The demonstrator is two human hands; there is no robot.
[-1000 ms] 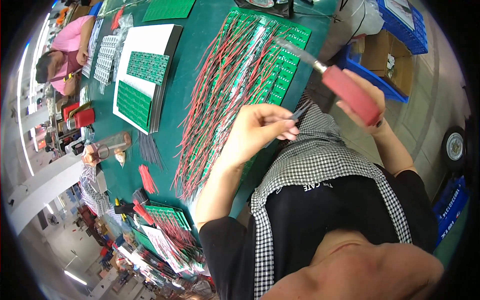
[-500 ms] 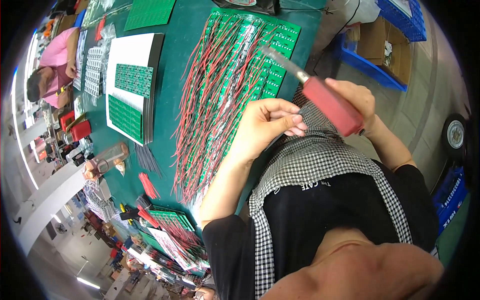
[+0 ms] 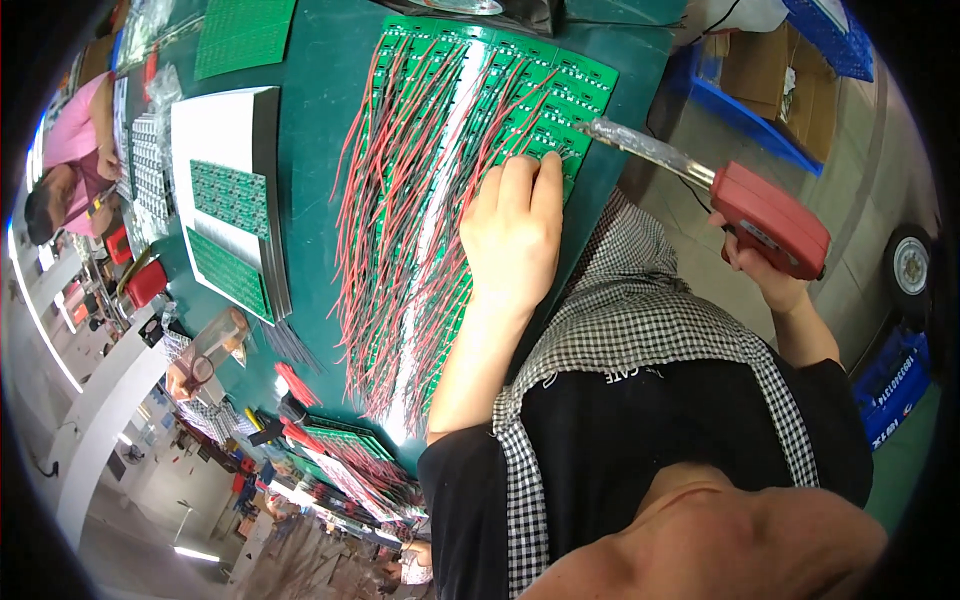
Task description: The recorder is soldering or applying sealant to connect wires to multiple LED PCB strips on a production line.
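My right hand (image 3: 768, 275) is wrapped round the handle of a red soldering gun (image 3: 775, 218). Its long metal barrel reaches left, and the tip is at the right edge of a large green circuit-board panel (image 3: 592, 72). Close to that tip, my left hand (image 3: 512, 235) rests on the panel with bent fingers drawn together. Whatever its fingertips pinch is hidden beneath them. Rows of thin red and black wires (image 3: 385, 225) fan down over the panel toward the near left, with a pale strip showing between the bundles.
Left of the panel, smaller green boards (image 3: 228, 195) lie on a white stack (image 3: 222, 120). Loose red wires (image 3: 296, 384) and a clear jar (image 3: 215, 345) are nearer. A co-worker in pink (image 3: 75, 140) sits far left. A blue crate (image 3: 765, 135) holding cardboard stands at right.
My left hand has moved from beside the panel onto its right part. The soldering gun has shifted right and turned flatter, its tip now down at the panel's edge.
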